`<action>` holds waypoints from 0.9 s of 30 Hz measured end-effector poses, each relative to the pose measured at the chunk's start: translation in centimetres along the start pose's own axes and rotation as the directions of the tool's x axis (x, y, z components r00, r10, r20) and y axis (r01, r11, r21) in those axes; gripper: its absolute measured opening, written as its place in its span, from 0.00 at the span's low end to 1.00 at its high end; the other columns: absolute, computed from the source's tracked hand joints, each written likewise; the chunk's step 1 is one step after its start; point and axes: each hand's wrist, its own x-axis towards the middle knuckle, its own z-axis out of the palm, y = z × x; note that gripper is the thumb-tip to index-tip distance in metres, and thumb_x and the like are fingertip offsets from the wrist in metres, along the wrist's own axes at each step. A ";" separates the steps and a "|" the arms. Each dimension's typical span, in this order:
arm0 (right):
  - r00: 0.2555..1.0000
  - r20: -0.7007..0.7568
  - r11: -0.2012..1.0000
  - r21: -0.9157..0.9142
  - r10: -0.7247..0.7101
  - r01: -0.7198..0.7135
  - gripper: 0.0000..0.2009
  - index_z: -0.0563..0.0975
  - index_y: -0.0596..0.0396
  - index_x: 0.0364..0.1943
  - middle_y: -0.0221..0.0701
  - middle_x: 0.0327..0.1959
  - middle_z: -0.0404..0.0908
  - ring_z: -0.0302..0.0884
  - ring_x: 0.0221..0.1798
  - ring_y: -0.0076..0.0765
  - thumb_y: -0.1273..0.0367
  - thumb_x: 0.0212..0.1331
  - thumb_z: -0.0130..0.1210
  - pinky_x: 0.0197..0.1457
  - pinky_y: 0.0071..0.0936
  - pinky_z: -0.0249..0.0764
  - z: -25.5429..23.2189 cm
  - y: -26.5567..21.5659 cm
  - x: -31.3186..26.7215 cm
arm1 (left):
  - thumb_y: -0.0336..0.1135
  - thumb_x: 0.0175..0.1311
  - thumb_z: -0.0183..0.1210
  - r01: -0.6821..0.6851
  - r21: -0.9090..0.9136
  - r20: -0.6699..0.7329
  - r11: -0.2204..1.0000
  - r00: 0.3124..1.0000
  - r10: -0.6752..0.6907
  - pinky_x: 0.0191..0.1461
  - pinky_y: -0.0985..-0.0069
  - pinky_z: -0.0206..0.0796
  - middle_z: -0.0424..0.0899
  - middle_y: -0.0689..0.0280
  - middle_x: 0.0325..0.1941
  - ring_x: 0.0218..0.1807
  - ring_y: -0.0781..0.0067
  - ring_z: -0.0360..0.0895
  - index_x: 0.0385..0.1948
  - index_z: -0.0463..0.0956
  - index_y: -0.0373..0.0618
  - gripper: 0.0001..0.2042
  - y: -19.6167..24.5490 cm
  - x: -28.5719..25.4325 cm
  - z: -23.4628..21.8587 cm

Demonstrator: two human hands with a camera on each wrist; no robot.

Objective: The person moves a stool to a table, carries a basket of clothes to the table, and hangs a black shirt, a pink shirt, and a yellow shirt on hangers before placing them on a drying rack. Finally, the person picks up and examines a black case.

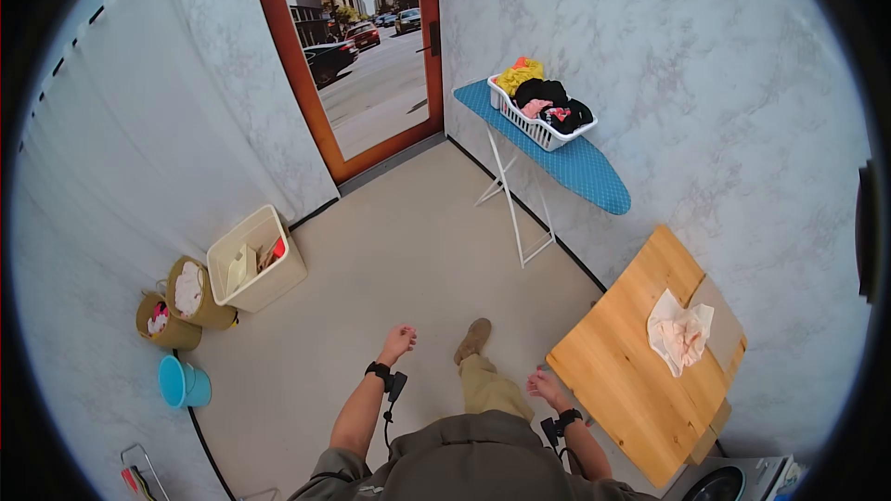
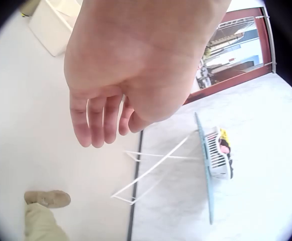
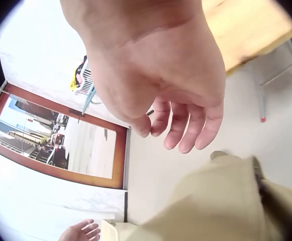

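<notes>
My left hand (image 1: pixel 399 342) hangs over the floor ahead of my body, its fingers loosely bent and holding nothing, as the left wrist view of the hand (image 2: pixel 121 75) also shows. Beside the near edge of the wooden table (image 1: pixel 613 343) is my right hand (image 1: pixel 548 388). Nothing lies in its relaxed fingers (image 3: pixel 186 135) in the right wrist view. A crumpled pale pink and white cloth (image 1: pixel 680 332) lies on that table. On the blue ironing board (image 1: pixel 594 181) stands a white laundry basket (image 1: pixel 548 134) heaped with yellow, black and pink clothes (image 1: pixel 541 91).
At the left wall stand a cream bin (image 1: pixel 264 283), two woven baskets (image 1: pixel 215 315) with cloth inside, and a blue bucket (image 1: pixel 186 383). A red-brown framed door (image 1: pixel 345 167) is at the back. A front-loading machine (image 1: pixel 733 481) sits at the lower right. Floor (image 1: pixel 371 250) stretches between them.
</notes>
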 end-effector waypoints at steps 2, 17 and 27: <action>0.998 -0.006 0.990 0.124 -0.062 0.062 0.08 0.74 0.53 0.37 0.28 0.31 0.78 0.77 0.35 0.27 0.64 0.64 0.50 0.40 0.27 0.76 -0.7 -5.6 5.6 | 0.31 0.61 0.51 -0.044 0.009 0.063 0.999 0.997 0.043 0.31 0.76 0.72 0.78 0.65 0.31 0.30 0.76 0.76 0.37 0.74 0.41 0.07 5.4 6.2 1.3; 0.821 -0.461 0.728 0.426 -0.335 0.537 0.13 0.71 0.48 0.46 0.26 0.39 0.76 0.74 0.39 0.25 0.58 0.65 0.51 0.42 0.26 0.73 -14.7 -49.6 31.4 | 0.34 0.68 0.50 -0.228 0.086 0.122 0.970 0.969 0.217 0.34 0.77 0.72 0.80 0.67 0.33 0.33 0.77 0.77 0.40 0.74 0.42 0.08 37.6 46.4 4.7; 0.479 -0.869 0.840 0.165 -0.124 0.517 0.20 0.75 0.60 0.48 0.28 0.32 0.78 0.72 0.33 0.21 0.57 0.62 0.56 0.37 0.22 0.70 -20.1 -60.0 43.2 | 0.38 0.66 0.53 -0.651 0.228 0.285 0.724 0.756 0.590 0.40 0.74 0.70 0.81 0.62 0.36 0.36 0.71 0.77 0.44 0.74 0.38 0.13 60.1 74.4 17.7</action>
